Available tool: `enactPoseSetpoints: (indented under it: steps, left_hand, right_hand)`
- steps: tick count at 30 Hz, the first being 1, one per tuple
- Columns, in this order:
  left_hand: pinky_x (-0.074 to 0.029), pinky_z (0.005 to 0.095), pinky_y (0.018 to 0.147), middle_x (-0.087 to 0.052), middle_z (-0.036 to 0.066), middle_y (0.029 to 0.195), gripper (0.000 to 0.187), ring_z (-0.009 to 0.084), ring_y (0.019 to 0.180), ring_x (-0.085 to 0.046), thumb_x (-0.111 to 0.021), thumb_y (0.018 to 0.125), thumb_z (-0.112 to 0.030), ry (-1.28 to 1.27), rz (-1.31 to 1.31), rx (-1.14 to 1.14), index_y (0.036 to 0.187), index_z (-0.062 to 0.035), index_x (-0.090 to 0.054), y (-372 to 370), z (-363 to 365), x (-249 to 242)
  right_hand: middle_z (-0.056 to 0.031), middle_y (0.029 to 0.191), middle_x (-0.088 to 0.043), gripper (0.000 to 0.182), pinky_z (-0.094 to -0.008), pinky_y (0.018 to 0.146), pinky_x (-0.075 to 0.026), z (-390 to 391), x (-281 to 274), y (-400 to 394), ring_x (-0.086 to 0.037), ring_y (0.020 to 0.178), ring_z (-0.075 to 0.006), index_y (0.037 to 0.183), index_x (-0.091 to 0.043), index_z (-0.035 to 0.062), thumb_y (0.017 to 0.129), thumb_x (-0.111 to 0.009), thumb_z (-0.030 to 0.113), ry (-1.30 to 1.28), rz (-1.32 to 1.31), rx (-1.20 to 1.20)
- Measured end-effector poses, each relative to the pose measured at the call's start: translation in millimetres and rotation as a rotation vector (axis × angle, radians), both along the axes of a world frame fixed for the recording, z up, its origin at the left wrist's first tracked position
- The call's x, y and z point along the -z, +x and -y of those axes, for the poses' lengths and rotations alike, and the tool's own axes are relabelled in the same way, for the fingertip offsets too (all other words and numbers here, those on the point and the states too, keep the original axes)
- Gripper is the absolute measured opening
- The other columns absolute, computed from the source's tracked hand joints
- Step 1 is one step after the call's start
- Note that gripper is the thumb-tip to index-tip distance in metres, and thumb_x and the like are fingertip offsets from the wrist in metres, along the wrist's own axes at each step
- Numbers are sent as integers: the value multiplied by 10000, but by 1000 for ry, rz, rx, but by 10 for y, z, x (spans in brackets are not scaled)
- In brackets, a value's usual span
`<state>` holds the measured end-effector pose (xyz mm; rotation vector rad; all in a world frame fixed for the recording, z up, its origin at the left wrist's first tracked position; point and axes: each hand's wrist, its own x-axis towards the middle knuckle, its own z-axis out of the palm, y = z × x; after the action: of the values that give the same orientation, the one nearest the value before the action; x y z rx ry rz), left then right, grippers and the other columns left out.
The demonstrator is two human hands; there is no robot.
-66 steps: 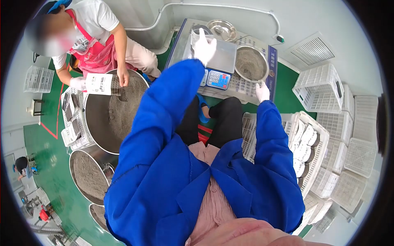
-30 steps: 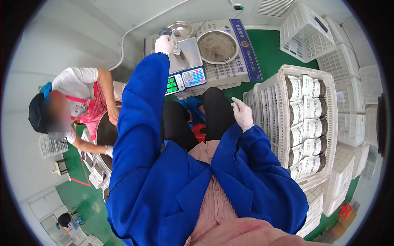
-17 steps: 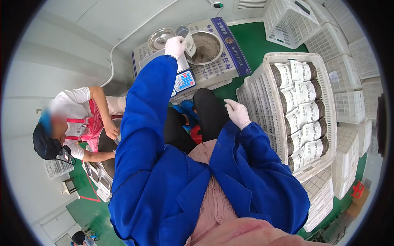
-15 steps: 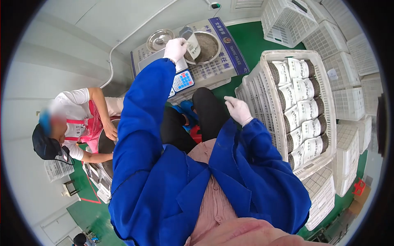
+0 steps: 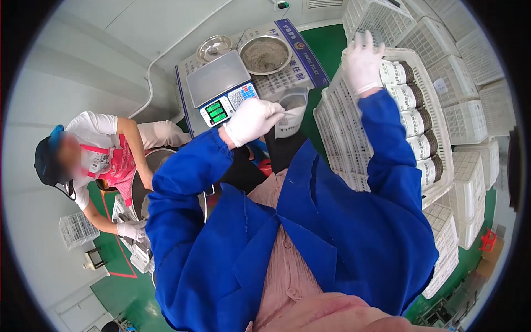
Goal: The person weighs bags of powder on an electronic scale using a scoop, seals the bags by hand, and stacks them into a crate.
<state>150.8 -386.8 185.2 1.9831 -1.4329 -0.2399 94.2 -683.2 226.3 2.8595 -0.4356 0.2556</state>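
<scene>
In a white glove, my left hand (image 5: 253, 123) is closed on the edge of a clear plastic cup (image 5: 291, 115) with white printed areas, held tilted above my lap; greyish material shows through its wall. My right hand (image 5: 363, 63), also gloved, is raised with fingers apart over the near upper corner of a white plastic crate (image 5: 412, 54). Nothing shows in its fingers. Rows of packs (image 5: 412, 123) with white labels and dark grainy ends lie in that crate; my right sleeve covers some of them.
A digital scale (image 5: 218, 80), a steel basin (image 5: 266, 55) of grey-brown grains and a smaller steel bowl (image 5: 214, 48) share the low table. White crates (image 5: 456, 72) are stacked at right. At left, a co-worker (image 5: 102, 160) in a red apron bends over a large pot.
My left hand has brought the cup from the basin back toward my lap, uncovering the scale. My right hand has risen from beside my knee to the crate, its fingers spreading.
</scene>
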Motion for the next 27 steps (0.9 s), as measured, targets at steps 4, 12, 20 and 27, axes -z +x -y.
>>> enactPoseSetpoints:
  steps: [4,12,20,27]
  left_hand:
    - [-581,382,701,-742,145,887,143,324,799,-727,-708,890,-115,-15,122,100,1013,-58,-751,-239,-140,84]
    - [-579,359,703,-742,105,945,355,306,813,-724,-720,891,-94,-68,133,35,1245,-115,-706,-357,-272,276]
    - [-579,371,765,-729,169,1010,422,357,862,-722,-739,900,-196,-134,-201,-97,1294,-58,-675,-403,-255,630]
    - [-549,376,677,-700,50,854,273,255,746,-682,-758,797,-106,-189,337,1,1067,-83,-726,-393,-196,656]
  right_hand:
    - [-195,1412,-598,512,-392,1132,-436,171,172,-295,-559,1325,-337,1368,-590,44,861,-636,91,716,8,-647]
    - [-167,1054,-724,281,-408,900,-535,-331,678,-724,-689,1004,-343,1107,-721,32,845,-701,134,998,-249,-605]
    - [-132,916,-695,163,-448,796,-534,-509,787,-838,-676,898,-365,960,-705,42,872,-698,179,825,-65,-676]
    - [-60,819,-680,75,-428,749,-545,-407,929,-965,-692,805,-311,848,-694,102,800,-688,159,599,145,-645]
